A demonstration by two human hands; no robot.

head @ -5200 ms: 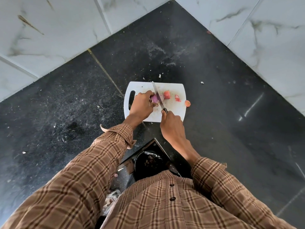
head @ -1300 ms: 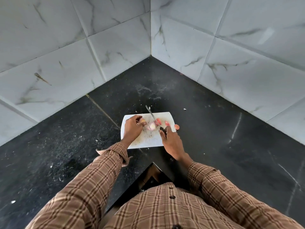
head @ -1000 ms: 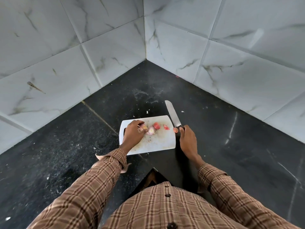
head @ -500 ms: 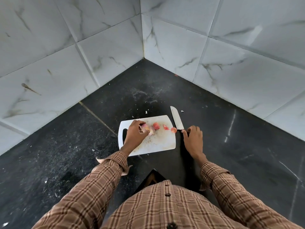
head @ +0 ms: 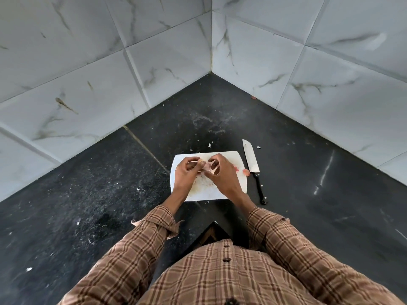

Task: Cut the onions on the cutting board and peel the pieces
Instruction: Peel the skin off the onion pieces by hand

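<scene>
Both hands meet above the far half of the cutting board [head: 199, 194]. Left hand [head: 187, 172]: fingers curled, pinching an onion piece [head: 206, 166]. Right hand [head: 222, 172]: fingertips [head: 212, 160] pinched on the same piece from the other side. Step in hand, by judgement: peeling. To do it well, the left hand should hold the piece steady while the right lifts the dry skin at a cut edge and strips it in one pull, working over the board. Knife [head: 253, 167] lies just right of the board, blade pointing away, unheld. Small cut pieces [head: 245, 171] sit at the board's right edge. Obscured: the held piece is mostly covered by fingers; how much skin remains cannot be determined.
</scene>
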